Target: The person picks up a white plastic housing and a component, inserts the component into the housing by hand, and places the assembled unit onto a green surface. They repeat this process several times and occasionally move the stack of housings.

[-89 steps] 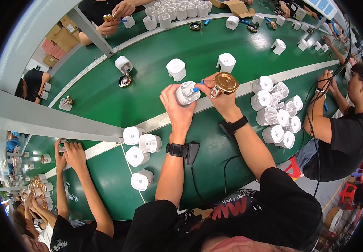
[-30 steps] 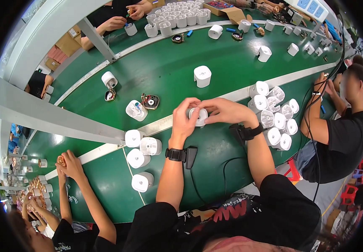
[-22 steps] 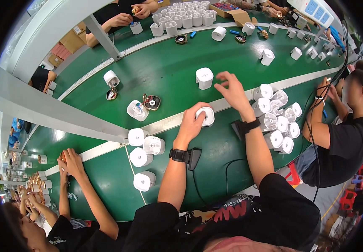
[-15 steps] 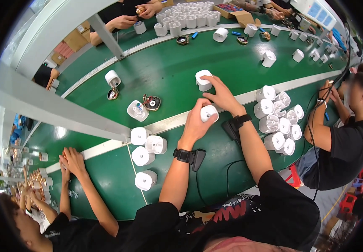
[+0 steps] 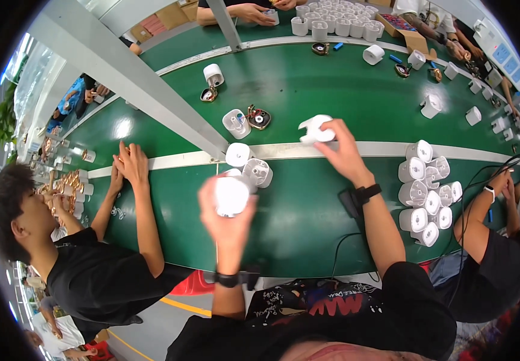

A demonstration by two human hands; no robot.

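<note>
My left hand (image 5: 224,225), slightly blurred, is closed around a white plastic housing (image 5: 231,195). It is beside a small cluster of white housings, among them an upright one (image 5: 237,154) and one with its hollow inside showing (image 5: 257,174). At the pale rail, my right hand (image 5: 347,153) grips another white housing (image 5: 318,129) between thumb and fingers. That housing is tipped on its side, its notched edge toward the left. Whether it touches the surface I cannot tell.
Several white housings (image 5: 416,170) stand grouped at the right. Beyond the rail (image 5: 380,148) lie an open housing (image 5: 236,123) and a dark round part with wires (image 5: 258,117). A grey post (image 5: 169,114) rises at the left. Co-workers sit on both sides; cables hang at the right.
My view has turned left. My left hand has carried its housing left to the small cluster. My right hand has tipped its housing, which stood upright on the far side of the rail.
</note>
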